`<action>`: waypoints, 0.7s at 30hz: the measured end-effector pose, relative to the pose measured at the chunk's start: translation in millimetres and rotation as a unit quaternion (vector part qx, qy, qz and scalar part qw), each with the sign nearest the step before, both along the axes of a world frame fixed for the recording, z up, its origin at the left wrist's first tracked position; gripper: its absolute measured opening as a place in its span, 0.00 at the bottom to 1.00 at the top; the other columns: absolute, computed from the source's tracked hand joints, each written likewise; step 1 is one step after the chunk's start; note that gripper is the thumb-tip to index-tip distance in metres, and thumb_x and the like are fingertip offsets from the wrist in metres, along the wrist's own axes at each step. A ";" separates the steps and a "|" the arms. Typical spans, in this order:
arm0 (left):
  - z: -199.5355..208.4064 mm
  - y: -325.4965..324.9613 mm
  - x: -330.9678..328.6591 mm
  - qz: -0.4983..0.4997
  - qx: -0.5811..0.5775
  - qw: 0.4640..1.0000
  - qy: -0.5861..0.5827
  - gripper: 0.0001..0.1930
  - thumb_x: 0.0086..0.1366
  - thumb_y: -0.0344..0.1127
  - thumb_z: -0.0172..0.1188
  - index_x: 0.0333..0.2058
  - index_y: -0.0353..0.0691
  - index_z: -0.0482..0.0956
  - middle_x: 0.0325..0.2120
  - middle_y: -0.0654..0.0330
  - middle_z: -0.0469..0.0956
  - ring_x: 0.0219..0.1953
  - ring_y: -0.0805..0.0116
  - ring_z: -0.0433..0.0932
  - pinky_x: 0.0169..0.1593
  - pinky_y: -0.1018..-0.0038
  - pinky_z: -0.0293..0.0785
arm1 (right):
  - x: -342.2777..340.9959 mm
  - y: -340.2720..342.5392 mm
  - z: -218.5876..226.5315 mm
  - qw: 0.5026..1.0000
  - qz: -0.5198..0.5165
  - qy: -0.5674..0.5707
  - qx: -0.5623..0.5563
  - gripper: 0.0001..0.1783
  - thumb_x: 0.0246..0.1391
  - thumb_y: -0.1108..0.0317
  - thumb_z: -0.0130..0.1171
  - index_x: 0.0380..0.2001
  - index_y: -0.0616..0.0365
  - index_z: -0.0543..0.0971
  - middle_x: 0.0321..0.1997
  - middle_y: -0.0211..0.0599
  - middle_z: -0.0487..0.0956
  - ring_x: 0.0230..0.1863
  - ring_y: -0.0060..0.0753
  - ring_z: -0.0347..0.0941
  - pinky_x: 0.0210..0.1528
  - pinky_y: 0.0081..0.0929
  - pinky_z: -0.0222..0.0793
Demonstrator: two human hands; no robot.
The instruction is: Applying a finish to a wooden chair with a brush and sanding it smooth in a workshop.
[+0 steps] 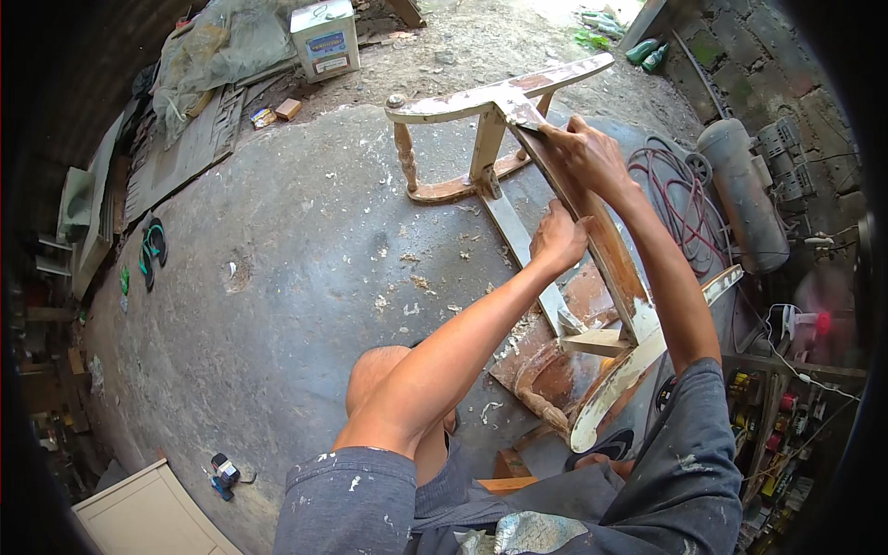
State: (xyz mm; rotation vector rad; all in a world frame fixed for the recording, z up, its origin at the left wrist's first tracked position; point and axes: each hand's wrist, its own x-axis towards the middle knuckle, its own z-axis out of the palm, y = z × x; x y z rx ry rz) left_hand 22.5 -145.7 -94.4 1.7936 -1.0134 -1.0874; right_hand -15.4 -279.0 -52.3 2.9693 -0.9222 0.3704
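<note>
A wooden chair frame [610,250] with curved arms and turned spindles lies tipped in front of me. White paint clings to it in patches, with bare brown wood between. My left hand [560,239] is closed on the edge of its long brown rail, about midway along. Farther up that rail my right hand [592,155] is bent over the wood, fingers pressed together near the joint with the far arm [499,97]. Whatever is under those right fingers, if anything, is hidden. A spindled part rests on a flaked brown board [546,370] near my knees.
Paint flakes litter the grey concrete floor [305,231]. An air compressor tank [745,194] and coiled hoses [680,199] stand right, above a tool shelf [786,425]. A square tin [326,42] is at the back. Flip-flops [153,250], a cordless tool [224,474] and a cream panel [153,518] lie left.
</note>
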 end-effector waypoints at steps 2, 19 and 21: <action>0.1 -1.2 -2.7 -0.003 -0.002 1.000 0.003 0.32 0.60 0.54 0.55 0.45 0.25 0.61 0.39 0.32 0.73 0.45 0.37 0.73 0.48 0.56 0.68 | 10.1 -7.4 -0.7 1.000 -0.001 0.004 -0.019 0.22 0.51 0.71 0.48 0.47 0.37 0.77 0.36 0.44 0.75 0.34 0.45 0.77 0.33 0.40 0.72; -1.6 2.1 3.3 -0.008 -0.008 1.000 -0.010 0.35 0.61 0.55 0.54 0.46 0.22 0.61 0.40 0.30 0.72 0.47 0.36 0.72 0.49 0.56 0.68 | 13.6 -1.8 -10.1 0.999 -0.020 -0.017 -0.024 0.21 0.53 0.70 0.45 0.48 0.38 0.77 0.38 0.45 0.75 0.35 0.47 0.77 0.35 0.40 0.74; 1.0 1.5 2.6 -0.013 0.003 1.000 -0.011 0.35 0.61 0.55 0.54 0.46 0.22 0.61 0.41 0.30 0.72 0.47 0.36 0.72 0.49 0.56 0.68 | 20.0 -4.4 -8.7 0.999 -0.019 -0.010 -0.031 0.21 0.53 0.70 0.44 0.48 0.38 0.77 0.39 0.46 0.75 0.34 0.48 0.77 0.34 0.40 0.74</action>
